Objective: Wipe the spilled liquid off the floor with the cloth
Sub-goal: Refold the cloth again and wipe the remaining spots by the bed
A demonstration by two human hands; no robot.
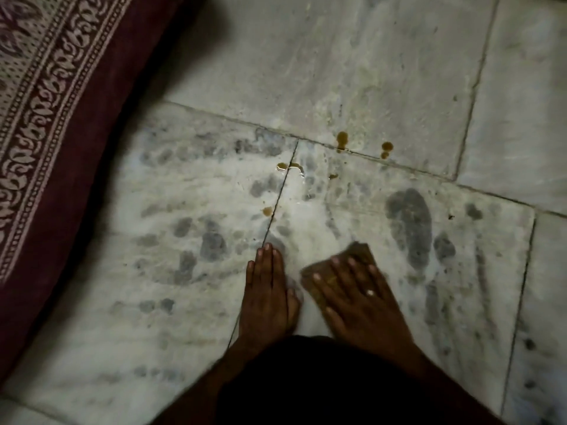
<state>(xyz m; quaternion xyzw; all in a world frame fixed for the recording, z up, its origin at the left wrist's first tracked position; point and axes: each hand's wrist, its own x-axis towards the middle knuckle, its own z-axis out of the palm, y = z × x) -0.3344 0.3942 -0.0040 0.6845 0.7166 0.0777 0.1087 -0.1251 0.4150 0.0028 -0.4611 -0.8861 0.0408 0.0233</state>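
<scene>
The right hand (pixel 359 289), fingers flat, is pressing the cloth (pixel 337 268) below the drops (pixel 342 139), the left hand (pixel 270 289) is lying flat and empty, and a short stroke is risking missed spots at upper centre.

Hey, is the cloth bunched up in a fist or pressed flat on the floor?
Pressed flat. The right hand lies open, fingers spread on the brown cloth, whose edges show flat on the floor beyond the fingertips.
</scene>
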